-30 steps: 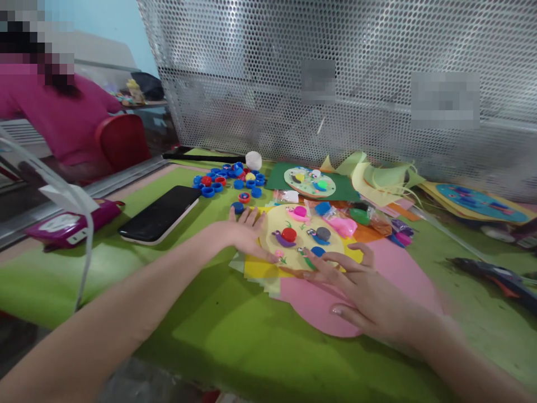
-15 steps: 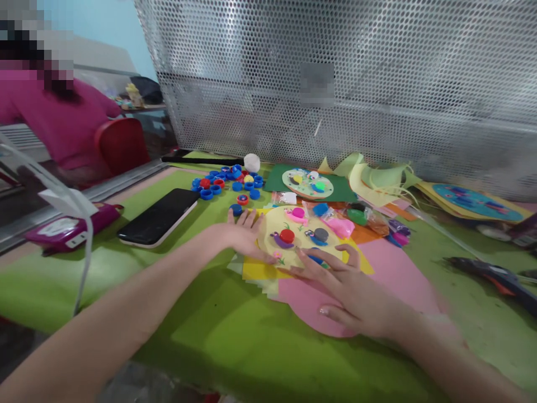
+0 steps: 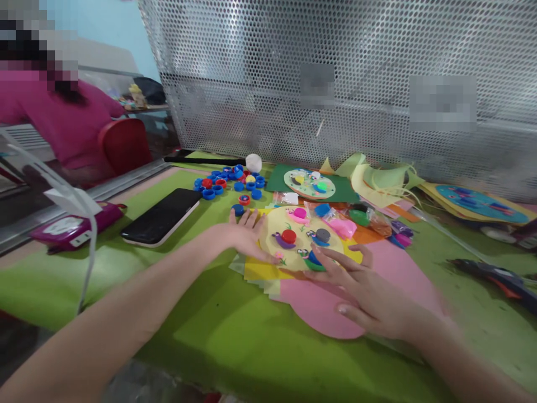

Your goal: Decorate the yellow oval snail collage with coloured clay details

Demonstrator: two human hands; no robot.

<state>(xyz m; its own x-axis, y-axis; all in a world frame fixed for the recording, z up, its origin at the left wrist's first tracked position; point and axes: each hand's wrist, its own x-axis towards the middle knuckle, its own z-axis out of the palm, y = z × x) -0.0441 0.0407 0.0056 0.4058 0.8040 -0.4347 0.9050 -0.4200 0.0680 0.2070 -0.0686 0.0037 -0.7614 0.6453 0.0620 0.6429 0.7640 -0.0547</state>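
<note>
A pale yellow craft disc (image 3: 302,239) with small snails made of bottle caps lies on a stack of yellow sheets (image 3: 260,271) and a pink foam sheet (image 3: 377,268). My left hand (image 3: 245,232) lies flat and open on the disc's left edge, fingers spread. My right hand (image 3: 361,285) rests open on the pink sheet, its fingertips touching the blue and green snail (image 3: 314,259) at the disc's near edge. Neither hand holds anything.
Several blue and red bottle caps (image 3: 229,182) lie behind my left hand, with a black phone (image 3: 161,215) and a pink case (image 3: 73,229) to the left. A second decorated disc (image 3: 309,183), paper scraps (image 3: 377,176), clay packets (image 3: 356,215) and a glue gun (image 3: 495,277) lie right. A person in pink (image 3: 54,123) sits far left.
My right hand has drawn back slightly to the right, uncovering the blue and green snail on the disc's near edge. My left hand has stayed flat on the disc.
</note>
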